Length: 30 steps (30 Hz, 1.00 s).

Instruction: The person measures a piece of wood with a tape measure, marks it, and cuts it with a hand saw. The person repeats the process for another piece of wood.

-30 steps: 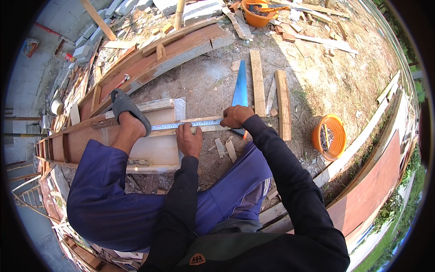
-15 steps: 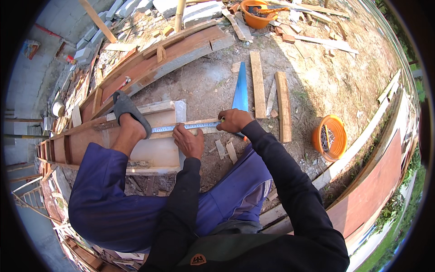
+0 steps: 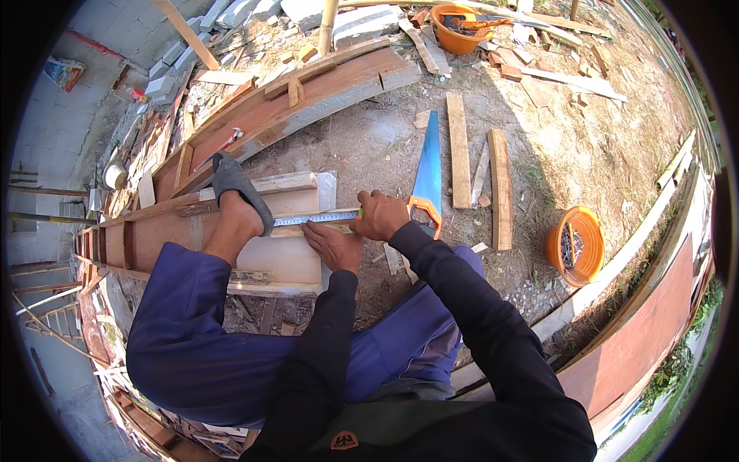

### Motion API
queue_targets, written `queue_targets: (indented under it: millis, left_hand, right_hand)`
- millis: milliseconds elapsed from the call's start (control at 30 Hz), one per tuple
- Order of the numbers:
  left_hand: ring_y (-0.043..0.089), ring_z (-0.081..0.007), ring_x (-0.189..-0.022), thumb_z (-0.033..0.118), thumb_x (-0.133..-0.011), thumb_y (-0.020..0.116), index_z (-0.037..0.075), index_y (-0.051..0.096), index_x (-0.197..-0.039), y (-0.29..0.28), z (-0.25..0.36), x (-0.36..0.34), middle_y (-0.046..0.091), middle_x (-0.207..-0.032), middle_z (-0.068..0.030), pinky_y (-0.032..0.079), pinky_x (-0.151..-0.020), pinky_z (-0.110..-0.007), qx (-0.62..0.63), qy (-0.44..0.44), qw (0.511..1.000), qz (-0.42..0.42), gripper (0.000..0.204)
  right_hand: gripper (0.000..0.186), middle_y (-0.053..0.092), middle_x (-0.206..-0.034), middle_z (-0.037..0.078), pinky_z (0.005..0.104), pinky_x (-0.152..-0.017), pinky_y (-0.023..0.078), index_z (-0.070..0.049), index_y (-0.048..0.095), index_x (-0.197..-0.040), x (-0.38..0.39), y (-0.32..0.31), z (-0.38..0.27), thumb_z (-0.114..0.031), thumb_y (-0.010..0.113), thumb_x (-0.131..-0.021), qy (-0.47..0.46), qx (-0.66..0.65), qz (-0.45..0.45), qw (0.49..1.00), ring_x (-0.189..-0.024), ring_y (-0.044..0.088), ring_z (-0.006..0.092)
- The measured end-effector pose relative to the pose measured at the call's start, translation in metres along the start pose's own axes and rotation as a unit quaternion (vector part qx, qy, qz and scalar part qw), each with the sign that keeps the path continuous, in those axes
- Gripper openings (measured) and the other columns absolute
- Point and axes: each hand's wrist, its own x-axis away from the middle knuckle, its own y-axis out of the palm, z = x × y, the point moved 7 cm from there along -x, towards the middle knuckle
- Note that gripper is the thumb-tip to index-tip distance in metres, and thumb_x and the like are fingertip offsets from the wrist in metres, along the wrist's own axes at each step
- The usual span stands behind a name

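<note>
A tape measure's pale blade (image 3: 322, 218) lies stretched along a narrow wooden strip (image 3: 289, 230), above a wooden formwork box (image 3: 296, 260). At the blade's right end my right hand (image 3: 379, 217) is closed around the tape measure's case; only a yellow-green bit shows. My left hand (image 3: 337, 246) grips the strip's near edge, its fingertips close under the blade. My sandalled foot (image 3: 240, 202) rests across the strip and box, covering the blade's left end. Just right of my right hand, a handsaw (image 3: 429, 165) with a blue blade and orange handle lies on the ground.
Two short boards (image 3: 500, 189) lie beyond the saw. An orange bucket (image 3: 577, 250) of nails stands to the right, another orange bucket (image 3: 454, 37) with tools at the back. A long wooden form (image 3: 308, 96) stretches across the far left. Planks and plywood (image 3: 631, 335) line the right side.
My right hand has moved left, closer to my left hand, uncovering the saw's orange handle. My left fingers have straightened toward the blade. The whole view has shifted slightly.
</note>
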Motion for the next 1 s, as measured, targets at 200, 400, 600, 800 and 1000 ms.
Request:
queue_targets:
  millis: [200,400,600,800,1000]
  left_hand:
    - [0.025,-0.0521,-0.147,0.036,-0.078,0.081,-0.019,0.014,-0.151,0.001,-0.005,0.000,0.024,-0.156,-0.0417,0.020,-0.124,-0.056,-0.007,0.014,1.000,0.006,0.114]
    - [0.026,-0.0531,-0.146,0.036,-0.078,0.081,-0.018,0.020,-0.151,0.000,0.000,0.001,0.025,-0.156,-0.0421,0.020,-0.124,-0.055,-0.042,0.025,0.999,-0.023,0.109]
    - [0.028,-0.0531,-0.144,0.041,-0.079,0.080,-0.017,0.023,-0.151,0.007,-0.004,0.003,0.025,-0.156,-0.0420,0.022,-0.123,-0.056,-0.092,0.061,0.994,0.003,0.109]
    - [0.025,-0.0545,-0.145,0.037,-0.085,0.075,-0.012,0.029,-0.150,0.010,-0.004,0.003,0.030,-0.152,-0.0397,0.019,-0.123,-0.055,-0.125,0.090,0.988,-0.014,0.094]
    - [0.023,-0.0530,-0.148,0.044,-0.079,0.081,-0.014,0.029,-0.152,0.010,-0.002,-0.003,0.026,-0.156,-0.0397,0.022,-0.123,-0.054,-0.153,0.027,0.986,-0.056,0.107]
  right_hand:
    - [0.055,0.068,-0.107,0.021,0.0530,-0.078,0.058,-0.005,0.061,-0.115,-0.004,0.009,-0.011,-0.041,0.074,-0.076,-0.012,-0.014,0.053,0.998,-0.092,0.071,0.0428]
    - [0.051,0.066,-0.112,0.018,0.0518,-0.077,0.059,-0.005,0.060,-0.115,-0.002,0.004,-0.013,-0.036,0.075,-0.077,-0.014,0.000,0.090,0.996,-0.101,0.069,0.0404]
    - [0.056,0.065,-0.110,0.015,0.0510,-0.075,0.060,-0.006,0.060,-0.117,-0.005,0.013,-0.030,-0.042,0.077,-0.078,-0.067,0.010,0.111,0.991,-0.100,0.067,0.0375]
    - [0.061,0.065,-0.111,0.017,0.0495,-0.081,0.059,-0.005,0.060,-0.125,-0.006,0.014,-0.048,-0.044,0.075,-0.080,-0.067,-0.070,0.132,0.987,-0.099,0.067,0.0387]
    - [0.062,0.066,-0.115,0.023,0.0493,-0.092,0.055,-0.002,0.064,-0.124,-0.003,0.009,-0.007,-0.047,0.073,-0.082,0.041,-0.187,0.121,0.974,-0.107,0.066,0.0416]
